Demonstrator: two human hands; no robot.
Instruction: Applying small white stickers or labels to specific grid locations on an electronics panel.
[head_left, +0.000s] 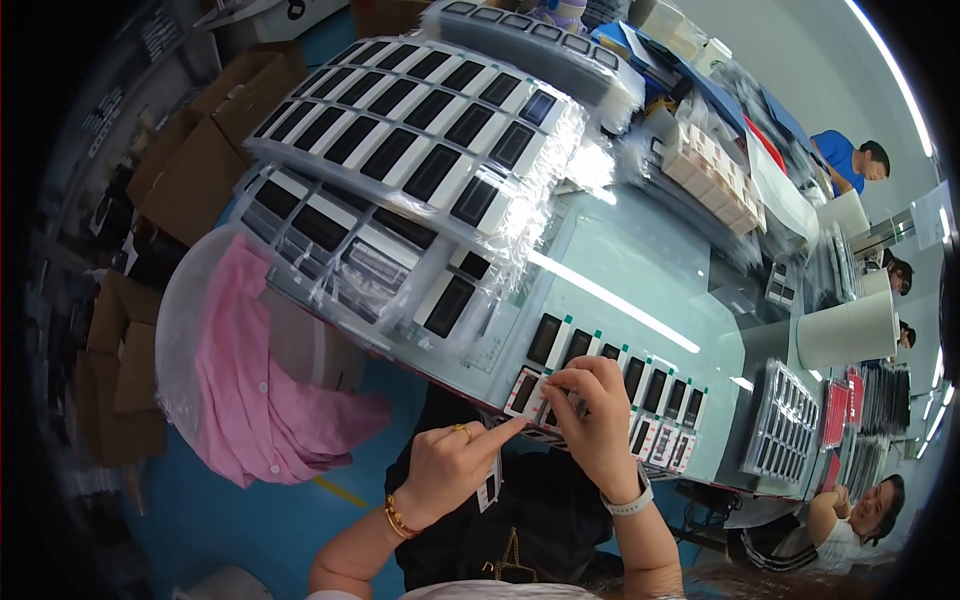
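A row of small white modules with dark windows and green tabs (655,390) lies along the table's near edge. Below that row are more pieces with red-and-white printed faces (662,445). My right hand (597,418) is over the left part of the rows, thumb and forefinger pinched together above a red-and-white-faced piece (524,391); whatever sits in the pinch is too small to name. My left hand (455,472) is at the table edge, its forefinger stretched toward that same piece's lower edge and the other fingers curled. Its thumb is hidden.
Large clear plastic trays of dark-windowed modules (420,120) are stacked at the far left. A pink garment (250,370) hangs over a translucent bin (180,330). Cardboard boxes (190,165) stand left. Another filled tray (782,425) lies right, near a seated person (870,510).
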